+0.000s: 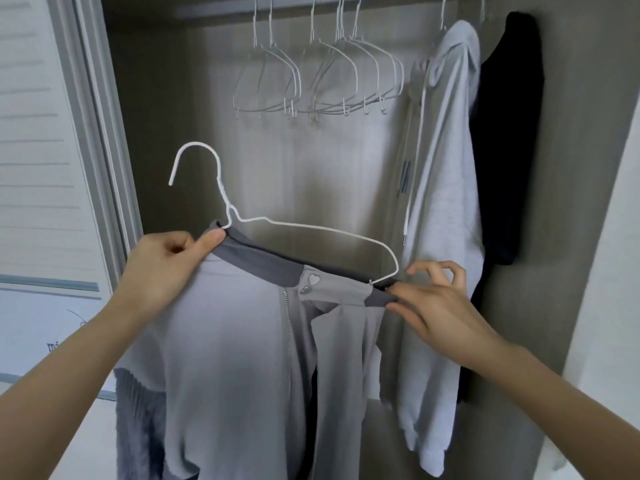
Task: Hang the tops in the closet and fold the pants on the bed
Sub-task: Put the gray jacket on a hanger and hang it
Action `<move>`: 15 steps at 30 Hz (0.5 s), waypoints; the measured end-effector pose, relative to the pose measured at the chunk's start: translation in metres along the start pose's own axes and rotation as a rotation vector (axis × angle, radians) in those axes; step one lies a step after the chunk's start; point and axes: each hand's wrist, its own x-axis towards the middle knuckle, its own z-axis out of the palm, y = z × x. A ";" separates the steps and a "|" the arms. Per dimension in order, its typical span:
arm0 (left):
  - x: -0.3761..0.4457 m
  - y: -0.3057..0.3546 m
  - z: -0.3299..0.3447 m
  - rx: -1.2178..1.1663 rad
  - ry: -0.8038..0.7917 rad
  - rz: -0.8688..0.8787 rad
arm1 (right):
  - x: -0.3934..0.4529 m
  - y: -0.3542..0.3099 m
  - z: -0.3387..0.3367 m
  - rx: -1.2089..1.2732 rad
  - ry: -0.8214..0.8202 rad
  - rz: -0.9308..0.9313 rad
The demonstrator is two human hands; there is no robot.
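A light grey zip jacket with a darker grey collar hangs in front of the open closet. A white wire hanger sits partly inside its neck, hook pointing up and left. My left hand grips the collar and the hanger's neck at the left. My right hand pinches the dark collar edge at the right, just below the hanger's bare right shoulder. That right arm of the hanger is outside the fabric.
Several bare white hangers hang from the closet rail above. A pale grey hoodie and a black top hang at the right. A sliding closet door frame stands at the left.
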 end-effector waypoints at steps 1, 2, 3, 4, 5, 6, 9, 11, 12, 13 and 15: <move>-0.002 -0.005 -0.002 0.127 0.045 0.060 | 0.002 0.001 -0.004 -0.021 0.012 -0.022; -0.004 -0.008 -0.003 0.255 0.082 0.122 | 0.004 0.001 -0.009 -0.040 0.025 -0.038; -0.005 -0.011 -0.004 0.348 0.103 0.181 | 0.006 0.001 -0.014 -0.061 0.037 -0.052; -0.006 -0.014 -0.005 0.407 0.106 0.228 | 0.008 0.003 -0.017 -0.086 0.041 -0.069; -0.006 -0.017 -0.006 0.440 0.101 0.265 | 0.011 0.005 -0.021 -0.115 0.038 -0.087; -0.005 -0.018 -0.008 0.465 0.098 0.301 | 0.013 0.007 -0.024 -0.143 0.026 -0.113; -0.007 -0.018 -0.014 0.574 0.102 0.505 | 0.021 0.010 -0.038 -0.173 -0.024 -0.211; -0.014 -0.016 -0.014 0.692 0.038 0.693 | 0.029 0.017 -0.050 -0.203 -0.029 -0.278; -0.018 -0.014 -0.014 0.715 0.001 0.749 | 0.032 0.021 -0.056 -0.215 -0.030 -0.301; -0.022 -0.011 -0.013 0.714 -0.023 0.768 | 0.034 0.023 -0.061 -0.209 -0.032 -0.304; -0.023 0.000 -0.006 0.683 -0.029 0.734 | 0.046 0.020 -0.071 -0.092 -0.018 -0.236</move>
